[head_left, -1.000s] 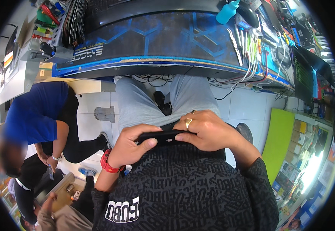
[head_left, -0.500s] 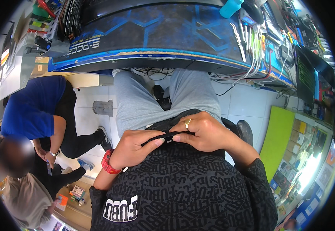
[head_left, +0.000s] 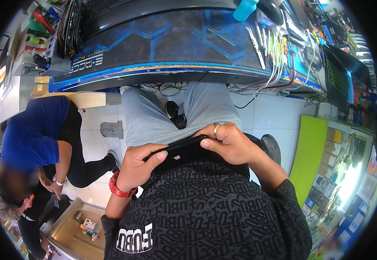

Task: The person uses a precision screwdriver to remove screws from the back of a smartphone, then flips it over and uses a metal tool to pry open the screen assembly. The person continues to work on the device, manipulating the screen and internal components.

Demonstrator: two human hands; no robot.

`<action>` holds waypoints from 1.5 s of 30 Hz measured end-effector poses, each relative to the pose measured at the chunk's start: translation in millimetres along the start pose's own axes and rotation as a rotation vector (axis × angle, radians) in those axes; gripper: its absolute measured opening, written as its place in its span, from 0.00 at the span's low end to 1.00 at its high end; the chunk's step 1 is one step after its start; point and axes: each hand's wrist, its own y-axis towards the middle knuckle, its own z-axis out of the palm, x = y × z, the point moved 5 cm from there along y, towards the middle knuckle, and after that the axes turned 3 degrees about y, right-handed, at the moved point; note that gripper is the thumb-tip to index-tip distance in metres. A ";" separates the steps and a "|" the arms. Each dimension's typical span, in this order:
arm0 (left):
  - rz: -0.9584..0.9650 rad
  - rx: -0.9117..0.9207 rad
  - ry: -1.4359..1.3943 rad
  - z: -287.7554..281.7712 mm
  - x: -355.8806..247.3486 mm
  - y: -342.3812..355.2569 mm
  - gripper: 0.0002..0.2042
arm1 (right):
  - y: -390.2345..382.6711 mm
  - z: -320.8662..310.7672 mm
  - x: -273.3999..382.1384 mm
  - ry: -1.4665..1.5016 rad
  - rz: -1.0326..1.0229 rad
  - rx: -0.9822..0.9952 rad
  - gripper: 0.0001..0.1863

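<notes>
Over my lap, in front of my dark patterned shirt, I hold a flat black phone (head_left: 180, 152) sideways, its back with a small pale logo tilted towards the camera. My left hand (head_left: 137, 168), below a red wristwatch, is closed on one end, thumb on the back. At the other end my right hand (head_left: 228, 145), with a gold ring, pinches the corner between thumb and fingers. The phone's far side is hidden, and its dark lower edge blends into the shirt.
Ahead is a workbench with a dark blue mat (head_left: 153, 43), tweezers (head_left: 256, 47), several cables and a turquoise bottle (head_left: 244, 10). An open laptop (head_left: 338, 80) stands at the right. At my left a person in a blue shirt (head_left: 34, 130) bends beside a cardboard box (head_left: 73, 216).
The phone has turned from nearly edge-on so that its back now shows. My hands have moved slightly apart along it. The view has shifted a little.
</notes>
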 end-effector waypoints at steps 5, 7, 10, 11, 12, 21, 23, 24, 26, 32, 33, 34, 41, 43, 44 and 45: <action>0.000 -0.201 -0.213 -3.0 15.1 3.2 0.13 | 3.7 6.1 -16.8 0.513 -0.005 -0.140 0.18; 0.010 -0.278 -0.304 -2.2 24.0 3.6 0.14 | 6.2 9.8 -15.9 0.604 -0.017 -0.122 0.19; 0.066 -0.336 -0.321 6.2 24.8 2.8 0.14 | 8.4 4.4 -14.7 0.578 -0.011 -0.119 0.19; 0.069 -0.329 -0.316 8.3 24.5 2.8 0.14 | 8.6 2.7 -15.0 0.543 -0.005 -0.123 0.18; 0.065 -0.331 -0.328 10.8 25.1 2.8 0.14 | 8.7 1.6 -15.7 0.539 -0.005 -0.141 0.18; 0.050 0.004 -0.343 25.0 10.3 12.5 0.15 | 10.0 -13.2 10.2 0.140 -0.061 -0.178 0.15; 0.072 0.021 -0.177 29.6 2.1 18.9 0.16 | 15.3 -10.1 17.6 0.082 -0.077 -0.166 0.15; 0.055 -0.005 -0.181 30.1 4.0 21.1 0.15 | 17.1 -9.7 19.8 0.106 -0.094 -0.192 0.15; 0.021 -0.052 -0.190 31.4 9.1 24.7 0.15 | 18.5 -6.9 20.7 0.155 -0.124 -0.246 0.15; 0.063 -0.121 -0.337 36.6 5.0 27.9 0.13 | 16.2 -6.8 14.9 0.164 -0.152 -0.298 0.14; 0.071 -0.115 -0.357 37.8 6.0 29.6 0.13 | 15.0 -8.3 15.8 0.163 -0.158 -0.316 0.14; 0.078 -0.108 -0.378 39.1 6.5 31.8 0.13 | 14.0 -9.4 17.0 0.162 -0.165 -0.336 0.14; 0.159 -0.177 -0.166 10.4 -21.4 54.6 0.15 | 33.5 -22.9 34.1 0.229 -0.209 -0.369 0.16; 0.213 -0.172 -0.154 3.0 -35.6 68.3 0.15 | 41.6 -21.8 32.3 0.370 -0.198 -0.345 0.20; 0.247 -0.185 -0.226 0.5 -43.6 71.2 0.15 | 44.9 -20.7 34.1 0.382 -0.268 -0.302 0.23; 0.278 -0.183 -0.237 -2.7 -43.7 76.0 0.15 | 43.9 -20.8 35.5 0.332 -0.301 -0.353 0.22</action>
